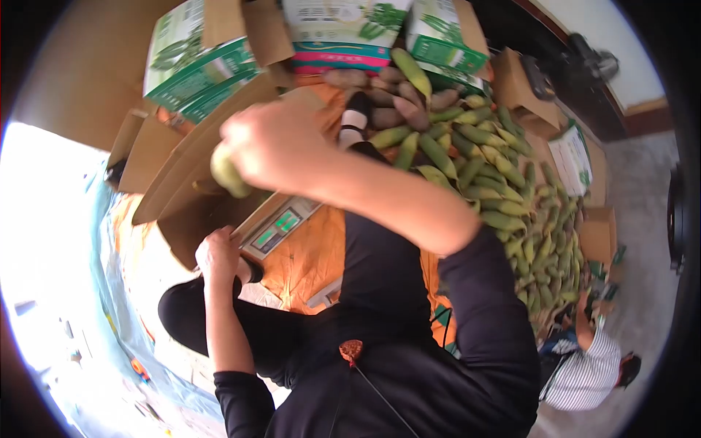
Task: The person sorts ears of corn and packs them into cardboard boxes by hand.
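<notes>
My right hand (274, 146) is closed around a green radish (230, 174), held above an open cardboard box (171, 219). The fingers are partly smeared by motion. At the near edge of that box, my left hand (217, 255) is closed on the cardboard rim. Just right of the left hand is a weighing scale with a lit green display (281, 228), partly covered by the box. The inside of the box is dark, so its contents are hard to make out.
A large heap of green radishes (485, 168) lies to the right, with reddish-brown roots (387, 117) at its far end. Printed cartons (347, 22) stand at the back. An orange sheet (307, 255) covers the floor. Another person in a striped shirt (588, 372) is at lower right.
</notes>
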`<state>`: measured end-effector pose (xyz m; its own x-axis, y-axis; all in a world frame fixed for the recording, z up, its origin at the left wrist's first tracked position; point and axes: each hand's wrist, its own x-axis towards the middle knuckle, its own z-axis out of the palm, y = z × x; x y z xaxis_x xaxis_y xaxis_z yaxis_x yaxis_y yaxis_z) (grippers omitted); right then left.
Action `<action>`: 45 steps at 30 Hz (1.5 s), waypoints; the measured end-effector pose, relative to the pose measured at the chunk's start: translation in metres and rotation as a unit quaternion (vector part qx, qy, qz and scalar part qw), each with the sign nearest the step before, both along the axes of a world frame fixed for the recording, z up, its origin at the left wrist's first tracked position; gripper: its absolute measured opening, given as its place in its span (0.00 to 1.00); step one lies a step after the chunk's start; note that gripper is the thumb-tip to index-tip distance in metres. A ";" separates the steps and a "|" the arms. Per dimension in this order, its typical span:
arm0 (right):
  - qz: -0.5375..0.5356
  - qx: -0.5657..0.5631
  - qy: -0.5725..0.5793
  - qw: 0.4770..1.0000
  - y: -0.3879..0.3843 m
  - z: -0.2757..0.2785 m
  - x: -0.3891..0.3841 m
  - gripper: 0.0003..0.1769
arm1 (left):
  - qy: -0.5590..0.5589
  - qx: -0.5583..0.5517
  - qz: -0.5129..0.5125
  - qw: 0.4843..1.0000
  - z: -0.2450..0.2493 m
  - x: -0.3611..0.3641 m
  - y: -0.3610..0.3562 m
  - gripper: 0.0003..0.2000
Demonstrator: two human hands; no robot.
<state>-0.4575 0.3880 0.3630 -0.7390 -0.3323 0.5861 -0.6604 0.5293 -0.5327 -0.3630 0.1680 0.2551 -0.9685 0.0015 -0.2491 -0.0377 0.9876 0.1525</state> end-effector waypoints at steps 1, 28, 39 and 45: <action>-0.003 0.041 -0.030 0.999 -0.026 -0.020 -0.002 0.07 | 0.003 0.002 -0.003 1.000 -0.003 -0.001 0.000 0.09; -0.168 -0.067 -0.223 0.958 0.142 -0.065 -0.002 0.10 | 0.025 0.037 0.010 0.999 0.001 -0.003 0.002 0.09; -0.451 0.174 -0.550 0.681 0.365 -0.294 0.093 0.26 | 0.003 0.039 0.032 0.999 0.000 -0.002 0.004 0.07; -0.449 0.256 -0.585 0.625 0.354 -0.299 0.113 0.37 | 0.047 0.037 0.009 0.998 -0.002 -0.001 0.003 0.07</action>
